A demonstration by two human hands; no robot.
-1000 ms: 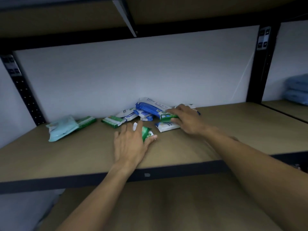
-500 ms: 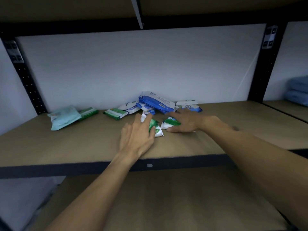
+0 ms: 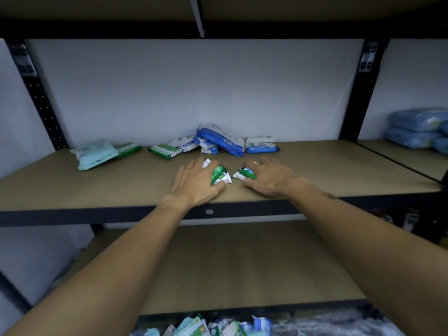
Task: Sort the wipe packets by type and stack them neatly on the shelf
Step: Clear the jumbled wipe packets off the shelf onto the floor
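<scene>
On the wooden shelf [image 3: 339, 170] my left hand [image 3: 196, 183] grips small green-and-white wipe packets [image 3: 219, 175] near the front edge. Beside it my right hand [image 3: 268, 177] holds another small green-and-white packet [image 3: 246, 174]. The two hands are a short gap apart. Behind them, against the back wall, lies a loose pile of blue-and-white packets [image 3: 220, 141]. A blue-white packet [image 3: 261, 146] sits to the pile's right and a green-white packet [image 3: 164, 151] to its left. Further left lie a pale teal packet [image 3: 95, 154] and a green packet [image 3: 128, 148].
Black uprights [image 3: 41, 103] frame the shelf, with another board close overhead. A lower shelf board [image 3: 230, 263] lies beneath. More packets [image 3: 206, 327] are heaped at the bottom. Blue bags [image 3: 417, 130] stand on the neighbouring shelf at right.
Both hands have drawn back from the pile toward the shelf's front edge, each bringing a small green-and-white packet. The right hand has moved away from the left.
</scene>
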